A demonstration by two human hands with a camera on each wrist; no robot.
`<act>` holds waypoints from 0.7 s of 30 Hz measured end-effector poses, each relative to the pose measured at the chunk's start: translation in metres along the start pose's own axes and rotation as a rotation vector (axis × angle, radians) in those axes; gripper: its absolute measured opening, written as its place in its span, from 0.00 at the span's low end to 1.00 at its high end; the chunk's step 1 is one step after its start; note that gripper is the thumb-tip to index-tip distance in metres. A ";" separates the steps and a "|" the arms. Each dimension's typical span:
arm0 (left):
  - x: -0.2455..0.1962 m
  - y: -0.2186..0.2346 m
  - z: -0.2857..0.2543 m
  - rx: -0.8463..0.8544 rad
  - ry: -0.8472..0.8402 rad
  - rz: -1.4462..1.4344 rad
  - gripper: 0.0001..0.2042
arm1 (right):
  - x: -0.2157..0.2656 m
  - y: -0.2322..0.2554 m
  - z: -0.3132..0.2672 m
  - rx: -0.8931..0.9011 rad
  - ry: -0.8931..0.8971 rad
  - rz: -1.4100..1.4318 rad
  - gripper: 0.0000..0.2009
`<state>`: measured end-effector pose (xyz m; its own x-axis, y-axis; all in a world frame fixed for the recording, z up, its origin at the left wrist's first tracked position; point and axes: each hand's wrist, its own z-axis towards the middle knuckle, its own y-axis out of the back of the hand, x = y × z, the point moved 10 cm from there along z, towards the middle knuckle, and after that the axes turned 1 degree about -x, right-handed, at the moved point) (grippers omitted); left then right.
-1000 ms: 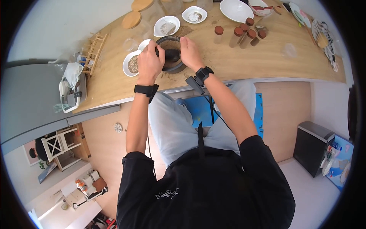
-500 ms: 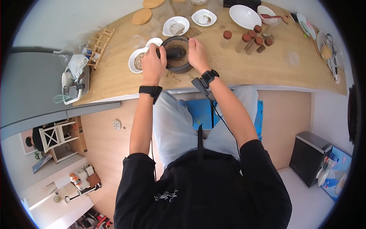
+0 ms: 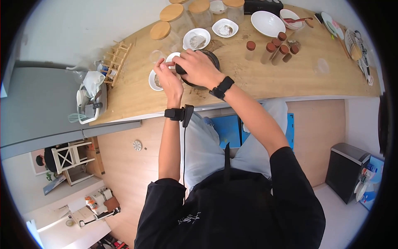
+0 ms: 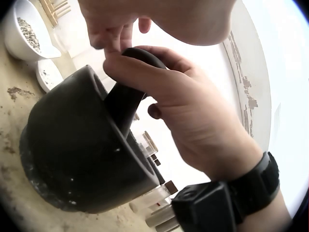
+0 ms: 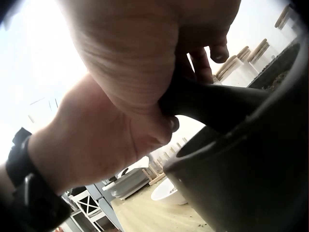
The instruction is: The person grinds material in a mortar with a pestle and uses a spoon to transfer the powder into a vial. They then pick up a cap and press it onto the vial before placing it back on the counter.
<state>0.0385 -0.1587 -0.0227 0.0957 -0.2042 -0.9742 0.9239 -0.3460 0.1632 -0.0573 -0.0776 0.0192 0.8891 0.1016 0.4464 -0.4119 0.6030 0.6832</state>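
A dark stone mortar [image 3: 215, 59] stands near the front edge of the wooden table, with a black pestle [image 4: 124, 104] leaning in it over its rim. My right hand [image 3: 200, 68] grips the upper part of the pestle, thumb and fingers wrapped about its end. Close beside it, my left hand [image 3: 170, 81] has loose, fairly straight fingers right at the pestle's top end and the right hand's fingertips. Brownish ground matter [image 5: 279, 79] shows inside the mortar. A white bowl of seeds [image 4: 29, 34] sits to the left, partly behind the left hand in the head view.
White dishes of powder [image 3: 225, 28] and a bagged substance [image 3: 197, 40] stand behind the mortar, before wood-lidded jars [image 3: 172, 13]. Several red-capped vials [image 3: 277, 49] are to the right, near a white plate [image 3: 268, 24]. A wooden rack [image 3: 118, 62] is at left. Brown powder lies spilled around.
My left hand has let go of the pestle and lies beside it. My right hand has moved left from the mortar's rim onto the pestle. The head view has shifted slightly.
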 end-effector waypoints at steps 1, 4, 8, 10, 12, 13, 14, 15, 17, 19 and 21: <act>0.012 0.002 0.003 0.000 0.000 0.002 0.20 | -0.004 -0.003 0.002 0.046 -0.021 -0.028 0.22; -0.011 0.013 -0.005 -0.145 -0.423 0.340 0.19 | -0.010 0.030 0.005 0.068 -0.132 -0.040 0.19; 0.031 -0.011 -0.005 -0.010 -0.186 0.316 0.20 | -0.046 0.032 -0.009 0.085 -0.288 -0.169 0.15; 0.055 -0.018 -0.009 -0.036 -0.160 0.281 0.21 | -0.051 0.036 -0.018 0.066 -0.339 -0.210 0.10; 0.076 -0.021 -0.006 -0.050 -0.091 0.261 0.22 | -0.048 0.035 -0.024 0.028 -0.347 -0.220 0.10; 0.077 -0.023 -0.006 -0.052 -0.092 0.251 0.22 | -0.051 0.033 -0.028 -0.002 -0.362 -0.217 0.10; 0.086 -0.022 -0.006 -0.057 -0.014 0.226 0.22 | -0.057 0.033 -0.027 -0.041 -0.383 -0.258 0.10; 0.095 -0.020 -0.006 -0.064 0.062 0.202 0.21 | -0.064 0.031 -0.026 -0.039 -0.380 -0.262 0.10; 0.093 -0.021 -0.007 -0.064 0.095 0.189 0.21 | -0.068 0.047 -0.021 -0.219 -0.384 -0.315 0.08; 0.095 -0.020 -0.009 -0.063 0.130 0.181 0.20 | -0.065 0.041 -0.016 -0.258 -0.376 -0.303 0.06; 0.092 -0.022 -0.007 -0.043 0.099 0.191 0.20 | -0.061 0.032 -0.011 -0.236 -0.381 -0.292 0.06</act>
<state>0.0293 -0.1634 -0.1170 0.3044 -0.1709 -0.9371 0.9003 -0.2697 0.3416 -0.1229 -0.0558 0.0071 0.8062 -0.3649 0.4658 -0.0633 0.7295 0.6811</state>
